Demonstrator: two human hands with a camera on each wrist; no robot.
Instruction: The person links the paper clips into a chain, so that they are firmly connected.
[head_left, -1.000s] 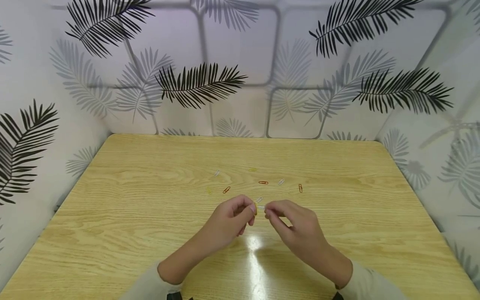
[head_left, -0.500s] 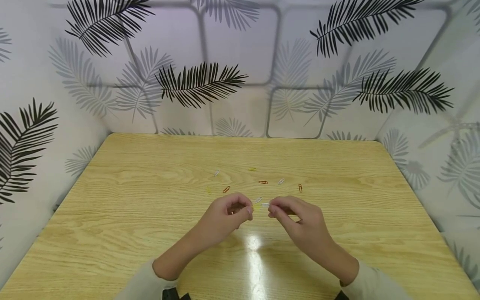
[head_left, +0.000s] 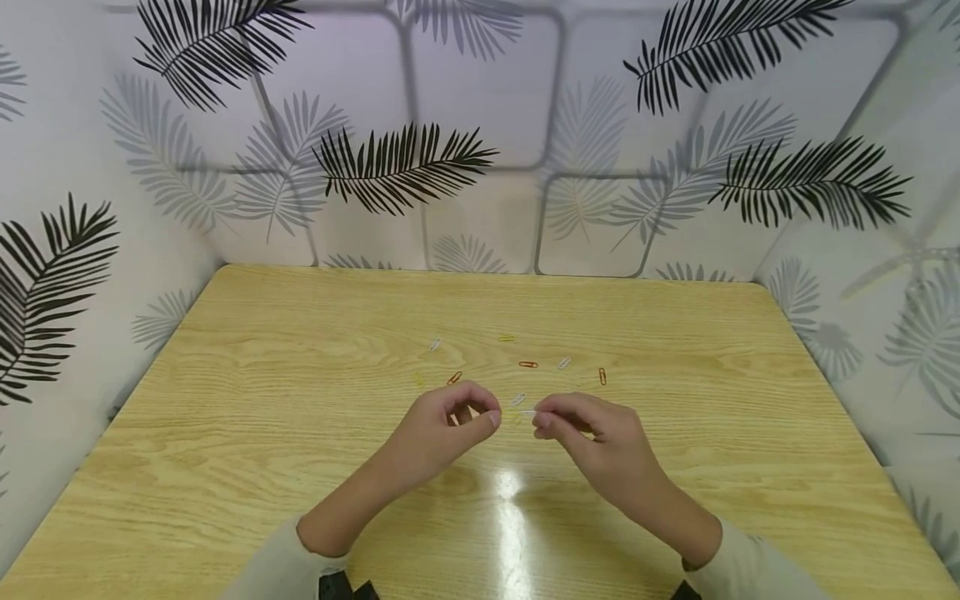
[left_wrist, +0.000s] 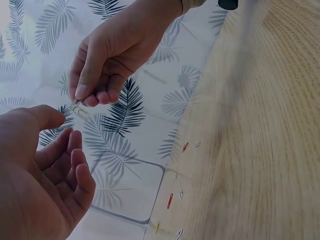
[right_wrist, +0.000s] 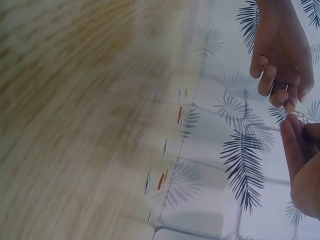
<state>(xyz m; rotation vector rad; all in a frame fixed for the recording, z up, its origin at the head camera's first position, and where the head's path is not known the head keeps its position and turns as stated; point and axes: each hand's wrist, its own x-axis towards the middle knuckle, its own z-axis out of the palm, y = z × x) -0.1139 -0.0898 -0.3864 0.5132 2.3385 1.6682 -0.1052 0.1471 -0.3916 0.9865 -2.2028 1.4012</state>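
Leaf-print backdrop (head_left: pixel 480 237) is rising behind the table's (head_left: pixel 262 375) far edge and along its left and right edges. Over the table's middle, my right hand (head_left: pixel 600 437) is pinching a white clip (head_left: pixel 528 412), and a yellow clip (head_left: pixel 516 419) is hanging at its free end. My left hand (head_left: pixel 442 429) is hovering just beside the yellow clip, thumb and fingers parted; I cannot tell whether they are touching it. Just beyond, a second white clip (head_left: pixel 518 399) is lying on the table. More clips are lying scattered toward the far edge: nearest it, a second yellow clip (head_left: pixel 506 338); leftward, a third white clip (head_left: pixel 434 344), a faint third yellow clip (head_left: pixel 419 379) and a red clip (head_left: pixel 454 377); rightward, a second red clip (head_left: pixel 528 364), a fourth white clip (head_left: pixel 564 362) and, nearest the right edge, a third red clip (head_left: pixel 602 376).
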